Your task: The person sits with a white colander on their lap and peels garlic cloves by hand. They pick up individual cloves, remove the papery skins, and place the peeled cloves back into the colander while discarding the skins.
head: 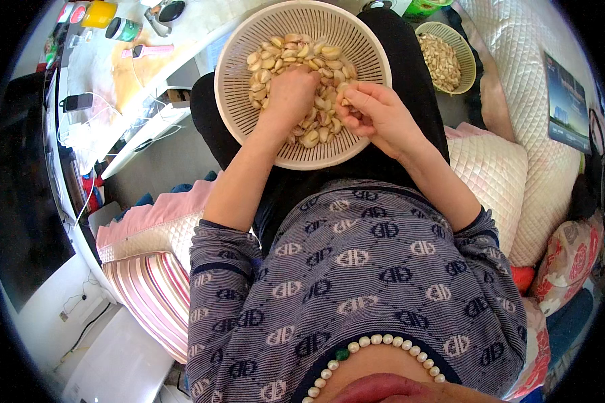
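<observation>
A round white plastic basket (232, 108) with slotted sides rests on my lap, tilted a little in the view. Many unpeeled garlic cloves (310, 137) lie in it. My left hand (296, 93) reaches down among the cloves, its fingertips hidden, so whether it holds one cannot be told. Over the basket's right side, my right hand (375, 108) has its thumb and curled fingers closed on a garlic clove (346, 101). A smaller yellowish basket (467, 60) at the upper right holds many pale garlic cloves (438, 63).
To the left, a table (101, 60) bears a pink-strapped watch (146, 51), a green-labelled jar (123, 30), a dark device (77, 103) and white cables. A quilted sofa cover (529, 151) lies at right, a striped cushion (151, 292) at lower left.
</observation>
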{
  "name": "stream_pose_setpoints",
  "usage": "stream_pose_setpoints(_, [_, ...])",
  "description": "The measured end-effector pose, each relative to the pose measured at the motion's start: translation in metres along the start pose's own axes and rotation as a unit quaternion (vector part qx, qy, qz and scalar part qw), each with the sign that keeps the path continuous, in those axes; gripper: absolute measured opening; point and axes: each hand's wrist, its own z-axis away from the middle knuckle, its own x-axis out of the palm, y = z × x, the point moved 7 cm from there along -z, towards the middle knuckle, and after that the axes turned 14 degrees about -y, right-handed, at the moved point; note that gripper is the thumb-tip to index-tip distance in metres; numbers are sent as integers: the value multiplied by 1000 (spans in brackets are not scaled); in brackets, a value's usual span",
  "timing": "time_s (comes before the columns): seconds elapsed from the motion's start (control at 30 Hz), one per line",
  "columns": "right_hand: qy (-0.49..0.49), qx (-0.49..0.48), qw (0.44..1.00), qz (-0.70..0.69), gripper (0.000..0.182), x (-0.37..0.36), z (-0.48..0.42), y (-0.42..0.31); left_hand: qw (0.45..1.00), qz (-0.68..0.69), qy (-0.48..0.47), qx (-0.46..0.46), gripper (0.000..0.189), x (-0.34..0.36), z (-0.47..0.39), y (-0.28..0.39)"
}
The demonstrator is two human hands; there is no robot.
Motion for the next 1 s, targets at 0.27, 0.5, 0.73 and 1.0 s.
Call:
stream_pose_setpoints(0.27, [26,-21,998,-51,17,-2,1,-2,859,481,136,-105,11,-33,32,-63])
stream_pose_setpoints(0.5, [-12,11,999,-32,20,-1,-10,12,773,612,138,-90,8,-30,64,-41])
stream_pose_setpoints(0.73, [44,22,997,-56,22,-1,-14,15,787,607,106,-32,13,-52,54,4])
stream_pose_setpoints(1.0, [-4,-23,995,-98,19,-9,-17,14,991,80,78,-78,11,-19,19,-19])
